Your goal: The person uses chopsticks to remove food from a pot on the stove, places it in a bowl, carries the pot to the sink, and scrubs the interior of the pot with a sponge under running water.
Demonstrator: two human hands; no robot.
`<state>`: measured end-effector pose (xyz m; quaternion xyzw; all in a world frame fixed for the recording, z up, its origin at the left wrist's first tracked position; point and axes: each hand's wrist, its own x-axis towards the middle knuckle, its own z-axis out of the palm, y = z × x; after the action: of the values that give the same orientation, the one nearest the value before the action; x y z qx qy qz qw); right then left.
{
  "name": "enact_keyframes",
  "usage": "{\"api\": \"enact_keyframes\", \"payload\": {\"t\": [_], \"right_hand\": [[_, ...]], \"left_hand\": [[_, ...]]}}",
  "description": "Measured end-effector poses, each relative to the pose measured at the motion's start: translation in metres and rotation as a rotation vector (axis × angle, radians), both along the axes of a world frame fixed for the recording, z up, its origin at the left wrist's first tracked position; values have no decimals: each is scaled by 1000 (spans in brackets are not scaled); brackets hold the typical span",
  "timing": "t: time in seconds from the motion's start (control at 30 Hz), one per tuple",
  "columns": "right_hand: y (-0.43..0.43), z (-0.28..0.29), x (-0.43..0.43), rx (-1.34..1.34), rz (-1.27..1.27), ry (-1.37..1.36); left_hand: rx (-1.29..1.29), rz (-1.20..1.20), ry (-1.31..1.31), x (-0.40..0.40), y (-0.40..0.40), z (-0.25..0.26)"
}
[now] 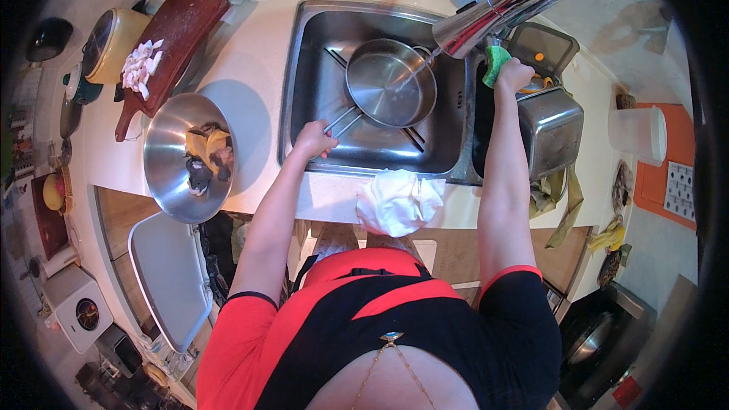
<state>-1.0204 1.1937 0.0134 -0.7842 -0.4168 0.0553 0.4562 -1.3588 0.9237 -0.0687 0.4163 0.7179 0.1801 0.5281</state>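
Note:
My left hand [314, 139] grips the wire handle [343, 121] of a stainless steel pan [383, 82] in the large sink basin [319, 28]. Water runs from the chrome faucet [484, 17] into the pan, which has a little clear liquid over its bottom. A pair of dark chopsticks [414, 139] lies beneath the pan, with the ends showing on both sides. My right hand [515, 75] is over the small side basin [484, 125], closed around a green sponge [496, 65].
A steel bowl [165, 159] with food scraps stands at the counter's left, beside a wooden cutting board [188, 28] bearing pale chopped pieces. A crumpled white cloth [398, 202] lies on the front edge. Right of the sink sits a metal container [552, 131]. An open bin lid [171, 279] rises below the bowl.

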Motion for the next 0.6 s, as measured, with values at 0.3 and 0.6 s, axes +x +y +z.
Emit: {"api": "enact_keyframes", "payload": {"t": [0.3, 0.6], "right_hand": [[3, -7, 5, -17, -4, -18], [18, -28, 25, -12, 25, -126]], "left_hand": [[-77, -30, 155, 0, 2, 1], [-94, -81, 457, 3, 5, 15]]}}
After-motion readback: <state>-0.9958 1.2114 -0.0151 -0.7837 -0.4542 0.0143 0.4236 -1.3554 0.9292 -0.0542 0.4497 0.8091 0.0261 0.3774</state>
